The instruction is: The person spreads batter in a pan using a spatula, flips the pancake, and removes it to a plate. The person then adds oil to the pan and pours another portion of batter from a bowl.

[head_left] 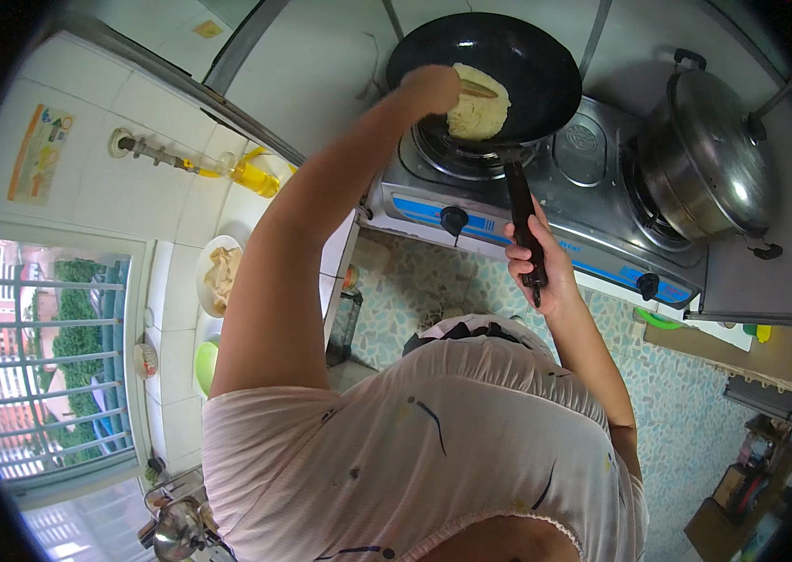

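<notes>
My left hand (pixel 431 90) is over the left side of a black wok (pixel 543 77), closed around a short brownish utensil (pixel 478 89), wooden-looking, most of it hidden by the hand. The utensil's tip lies on a pale yellow flatbread or pancake (pixel 479 118) on the wok's inner wall. My right hand (pixel 543 263) grips the wok's dark handle (pixel 522 211) from the right side, fingers wrapped round it. The wok is tilted above the left burner (pixel 466 165) of a steel gas stove (pixel 582 151); whether it touches the burner cannot be told.
A large lidded steel pot (pixel 712 154) stands on the right burner. Left of me are a plate (pixel 202 295) of pale food pieces, a green bowl (pixel 205 365), a bottle of yellow oil (pixel 255 177) and a barred window (pixel 52 351). A metal frame edge (pixel 178 77) runs behind my left arm.
</notes>
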### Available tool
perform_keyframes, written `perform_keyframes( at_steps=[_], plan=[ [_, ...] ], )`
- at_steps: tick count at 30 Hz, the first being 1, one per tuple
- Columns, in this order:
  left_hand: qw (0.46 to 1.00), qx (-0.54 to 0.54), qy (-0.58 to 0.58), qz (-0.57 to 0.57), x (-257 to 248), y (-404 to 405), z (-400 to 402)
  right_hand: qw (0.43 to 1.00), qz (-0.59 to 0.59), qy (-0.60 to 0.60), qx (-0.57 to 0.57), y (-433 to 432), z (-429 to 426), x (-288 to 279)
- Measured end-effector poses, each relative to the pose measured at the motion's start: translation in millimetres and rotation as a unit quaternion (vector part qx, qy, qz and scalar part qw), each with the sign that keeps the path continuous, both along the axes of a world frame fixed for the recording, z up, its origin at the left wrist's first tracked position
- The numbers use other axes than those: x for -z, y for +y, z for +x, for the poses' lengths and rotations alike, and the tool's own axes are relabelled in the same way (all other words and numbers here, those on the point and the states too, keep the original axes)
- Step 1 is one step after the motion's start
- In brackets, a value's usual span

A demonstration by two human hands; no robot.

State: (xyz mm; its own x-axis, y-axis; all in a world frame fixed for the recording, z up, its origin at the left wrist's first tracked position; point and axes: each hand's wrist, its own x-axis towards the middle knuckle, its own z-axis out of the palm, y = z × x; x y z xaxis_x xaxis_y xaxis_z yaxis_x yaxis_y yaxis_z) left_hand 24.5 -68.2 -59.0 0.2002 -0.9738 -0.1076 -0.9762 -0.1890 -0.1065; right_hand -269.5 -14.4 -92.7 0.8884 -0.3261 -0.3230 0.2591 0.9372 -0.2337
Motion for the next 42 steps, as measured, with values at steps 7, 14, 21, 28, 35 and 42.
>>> perform_keyframes(
  at_steps=[7, 14, 21, 28, 35, 42],
  plan=[
    [0.999, -0.009, 0.036, -0.025, 8.9, 5.9, 22.7, 1.0, 0.002, -0.004, -0.001, 1.1, -0.4, -2.8],
    [0.996, -0.012, -0.057, -0.072, -17.7, 13.3, 12.0, 1.0, -0.01, -0.005, -0.002, -1.8, -1.8, -1.5],
    [0.985, -0.036, -0.124, 0.112, -54.1, 67.8, -10.2, 1.0, -0.002, -0.005, 0.001, -3.5, -2.5, 2.2],
    [0.996, 0.04, 0.047, 0.065, -36.8, 77.0, -36.6, 1.0, -0.011, 0.011, 0.011, 0.2, -1.3, -5.6],
    [1.0, -0.019, 0.018, 0.004, -25.9, 67.1, -55.1, 1.0, -0.003, 0.001, 0.003, -0.4, -0.8, -0.5],
    [0.989, 0.011, 0.132, -0.061, -21.2, 49.6, -74.5, 1.0, -0.009, 0.011, -0.003, 0.4, -1.7, -0.7]
  ],
)
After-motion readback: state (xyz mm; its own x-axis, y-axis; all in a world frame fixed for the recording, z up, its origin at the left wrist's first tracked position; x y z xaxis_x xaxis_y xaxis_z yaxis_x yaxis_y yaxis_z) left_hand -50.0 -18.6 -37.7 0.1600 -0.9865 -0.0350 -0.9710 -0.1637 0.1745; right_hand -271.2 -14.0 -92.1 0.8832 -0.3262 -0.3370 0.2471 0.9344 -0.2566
